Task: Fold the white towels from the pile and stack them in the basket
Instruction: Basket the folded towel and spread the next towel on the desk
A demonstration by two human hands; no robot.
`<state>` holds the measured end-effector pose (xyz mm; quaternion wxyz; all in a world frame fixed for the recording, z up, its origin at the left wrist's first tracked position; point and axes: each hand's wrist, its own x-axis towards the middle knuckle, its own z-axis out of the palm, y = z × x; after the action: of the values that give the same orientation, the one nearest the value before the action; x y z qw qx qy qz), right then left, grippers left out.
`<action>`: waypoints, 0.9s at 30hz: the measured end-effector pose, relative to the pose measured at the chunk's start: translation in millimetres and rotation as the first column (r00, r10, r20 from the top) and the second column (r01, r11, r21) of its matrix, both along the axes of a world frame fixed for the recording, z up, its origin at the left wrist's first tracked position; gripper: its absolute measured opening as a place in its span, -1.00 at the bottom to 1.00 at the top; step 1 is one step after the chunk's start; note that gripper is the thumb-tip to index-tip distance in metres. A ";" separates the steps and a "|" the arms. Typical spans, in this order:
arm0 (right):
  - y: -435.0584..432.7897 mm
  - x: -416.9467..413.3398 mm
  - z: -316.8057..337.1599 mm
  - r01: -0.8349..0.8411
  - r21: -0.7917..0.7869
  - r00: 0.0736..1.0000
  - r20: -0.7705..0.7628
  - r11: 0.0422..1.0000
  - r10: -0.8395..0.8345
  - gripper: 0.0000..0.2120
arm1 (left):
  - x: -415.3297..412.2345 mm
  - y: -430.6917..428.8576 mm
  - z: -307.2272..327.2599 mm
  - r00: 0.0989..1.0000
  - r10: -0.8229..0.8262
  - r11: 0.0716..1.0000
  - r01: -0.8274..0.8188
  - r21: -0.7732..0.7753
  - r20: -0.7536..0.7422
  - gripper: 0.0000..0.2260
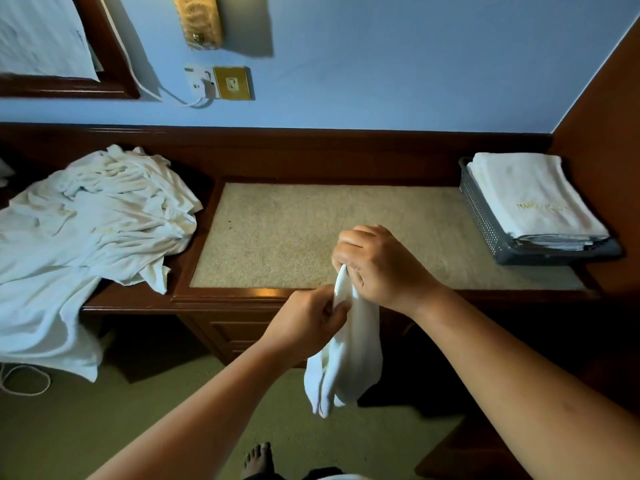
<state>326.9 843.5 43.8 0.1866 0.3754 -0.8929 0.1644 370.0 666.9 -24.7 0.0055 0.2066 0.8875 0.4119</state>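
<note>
left grip (308,323) and right grip (377,268) pinch the towel (349,358) by its top; it hangs lengthwise, straight down.

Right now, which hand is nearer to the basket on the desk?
Right. The right hand grips the towel at its top, left of the basket; the left hand pinches the towel lower down, farther left of it.

Folded towel (533,199), topmost in basket (485,220): gold lettering beginning "MARC", remainder too faint. Wall socket (199,83): small markings, illegible.
</note>
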 end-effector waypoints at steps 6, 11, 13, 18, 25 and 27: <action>8.8 28.5 -12.6 0.396 -0.448 0.908 0.059 0.801 -0.416 -0.87 | -6.5 19.5 44.1 0.883 0.161 0.900 -0.314 0.301 0.440 -0.65; -3.0 95.3 -72.9 0.538 -0.490 0.841 0.364 0.686 -0.399 -0.69 | -6.2 38.1 84.6 0.859 0.196 0.822 -0.407 0.398 0.473 -0.60; -12.5 105.2 -87.6 0.607 -0.452 0.793 0.387 0.654 -0.470 -0.66 | -2.4 44.1 92.8 0.865 0.207 0.819 -0.408 0.402 0.457 -0.60; -13.5 96.2 -72.8 0.646 -0.614 0.750 0.400 0.454 -0.527 -0.73 | 13.0 52.5 107.2 0.872 0.181 0.823 -0.387 0.415 0.454 -0.61; -15.4 80.7 -63.5 0.638 -0.614 0.770 0.520 0.465 -0.370 -0.86 | 19.1 45.8 120.3 0.869 0.202 0.798 -0.413 0.439 0.451 -0.64; -16.7 76.5 -63.2 0.626 -0.606 0.778 0.532 0.490 -0.336 -0.85 | 20.0 40.3 122.2 0.839 0.217 0.749 -0.471 0.465 0.499 -0.65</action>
<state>403.4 826.8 -19.4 0.2057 -0.0431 -0.8256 0.5237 390.0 707.3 97.5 0.0533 -0.0651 0.7230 0.6857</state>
